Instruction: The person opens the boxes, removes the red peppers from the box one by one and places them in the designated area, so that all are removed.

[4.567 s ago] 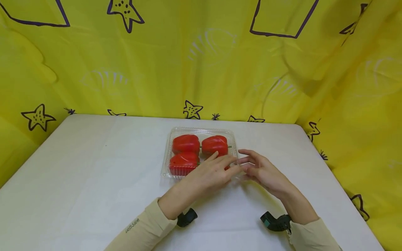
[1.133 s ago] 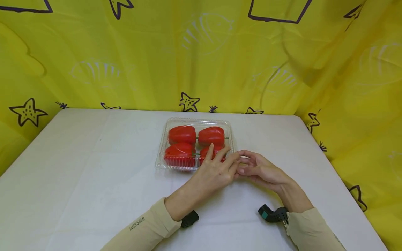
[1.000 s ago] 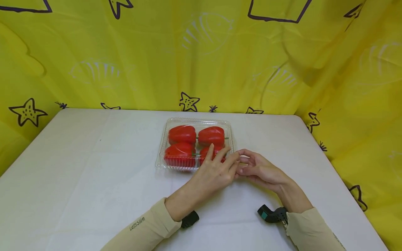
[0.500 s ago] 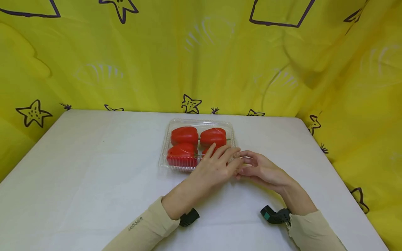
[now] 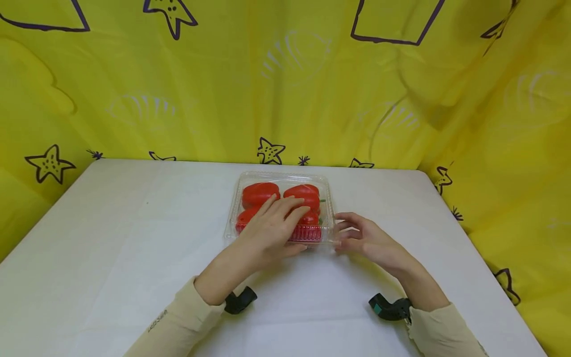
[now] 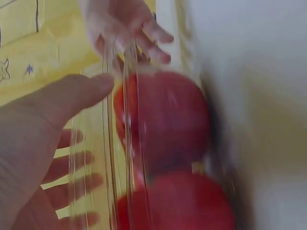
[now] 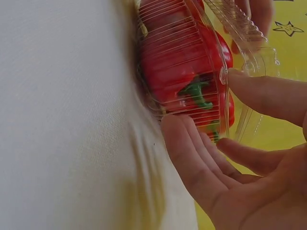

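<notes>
Several red bell peppers [image 5: 260, 193] lie inside a clear plastic clamshell container [image 5: 285, 175] in the head view. My left hand [image 5: 267, 230] reaches across the front of the lid, fingers spread over the top and thumb low at the front edge. In the left wrist view its thumb [image 6: 86, 92] comes right at the clear rim. My right hand [image 5: 372, 244] is at the front right corner. The right wrist view shows its thumb [image 7: 261, 93] on the rim and its fingertips against the ribbed side wall [image 7: 168, 36], pinching that corner. The lid edge [image 7: 254, 62] stands slightly apart from the base rim there.
The container sits on a white-covered table [image 5: 147, 248]. A yellow patterned curtain [image 5: 214, 89] hangs along the back and sides. A dark wrist camera [image 5: 241, 300] is strapped below the left hand, and another wrist camera [image 5: 390, 307] below the right.
My left hand has moved left, away from the front right corner, onto the middle of the container's front. The right hand stays at that corner. The head view has shifted slightly.
</notes>
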Motion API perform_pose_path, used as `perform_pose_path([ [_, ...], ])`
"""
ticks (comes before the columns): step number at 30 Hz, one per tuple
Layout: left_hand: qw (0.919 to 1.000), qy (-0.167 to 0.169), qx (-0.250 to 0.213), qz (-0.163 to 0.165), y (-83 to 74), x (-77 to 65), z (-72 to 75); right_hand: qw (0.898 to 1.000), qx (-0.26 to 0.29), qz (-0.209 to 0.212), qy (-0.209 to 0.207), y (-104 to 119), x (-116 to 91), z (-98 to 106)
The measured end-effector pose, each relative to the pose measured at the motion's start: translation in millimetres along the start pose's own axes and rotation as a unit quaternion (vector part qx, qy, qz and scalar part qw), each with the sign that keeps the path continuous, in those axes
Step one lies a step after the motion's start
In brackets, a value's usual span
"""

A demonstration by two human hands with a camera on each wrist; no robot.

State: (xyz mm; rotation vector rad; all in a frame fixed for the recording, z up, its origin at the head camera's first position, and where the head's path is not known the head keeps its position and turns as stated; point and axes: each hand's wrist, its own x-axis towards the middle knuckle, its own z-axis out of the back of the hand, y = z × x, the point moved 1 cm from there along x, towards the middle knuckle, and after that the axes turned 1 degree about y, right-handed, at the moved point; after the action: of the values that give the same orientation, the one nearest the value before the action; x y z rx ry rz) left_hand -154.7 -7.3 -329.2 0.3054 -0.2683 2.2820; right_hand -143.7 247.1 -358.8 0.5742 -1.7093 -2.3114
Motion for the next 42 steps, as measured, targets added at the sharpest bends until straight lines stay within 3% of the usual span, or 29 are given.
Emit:
perform_pose_path([
  [9,0.9969,-0.037,-0.021,0.066,32.8,-30.0,2.6,0.996,-0.07,0.005,-0.051,4.1,-0.7,-2.5],
  [12,0.9928,-0.045,-0.042,0.102,40.6,-38.4,1.2,0.993,-0.096,0.017,-0.068,5.2,0.0,-3.2],
  [15,0.9825,-0.053,-0.093,0.152,47.7,-47.0,-1.2,0.988,-0.122,0.036,-0.082,5.8,1.1,-4.2],
  [21,0.9485,-0.052,-0.212,0.229,53.8,-56.0,-7.2,0.976,-0.165,0.086,-0.109,5.0,1.4,-3.9],
  [24,0.9387,-0.049,-0.242,0.241,53.9,-56.4,-8.7,0.952,-0.222,0.159,-0.136,5.9,0.0,-3.4],
  [28,0.9374,-0.052,-0.251,0.236,53.8,-57.1,-8.7,0.896,-0.33,0.25,-0.162,8.8,-1.5,-4.3],
  [31,0.9366,-0.058,-0.259,0.229,54.4,-57.7,-9.3,0.86,-0.4,0.279,-0.152,12.4,-1.4,-5.6],
  [33,0.934,-0.064,-0.271,0.224,55.0,-57.7,-9.4,0.843,-0.433,0.286,-0.137,15.7,-0.9,-5.8],
  [35,0.9321,-0.069,-0.28,0.219,56.2,-57.8,-9.8,0.831,-0.46,0.29,-0.123,19.2,-0.3,-5.6],
  [37,0.9301,-0.069,-0.288,0.217,57.1,-58.1,-9.3,0.825,-0.471,0.291,-0.108,22.9,0.3,-5.6],
  [42,0.9271,-0.052,-0.293,0.227,59.7,-59.2,-8.0,0.825,-0.481,0.284,-0.083,29.7,0.9,-9.8],
])
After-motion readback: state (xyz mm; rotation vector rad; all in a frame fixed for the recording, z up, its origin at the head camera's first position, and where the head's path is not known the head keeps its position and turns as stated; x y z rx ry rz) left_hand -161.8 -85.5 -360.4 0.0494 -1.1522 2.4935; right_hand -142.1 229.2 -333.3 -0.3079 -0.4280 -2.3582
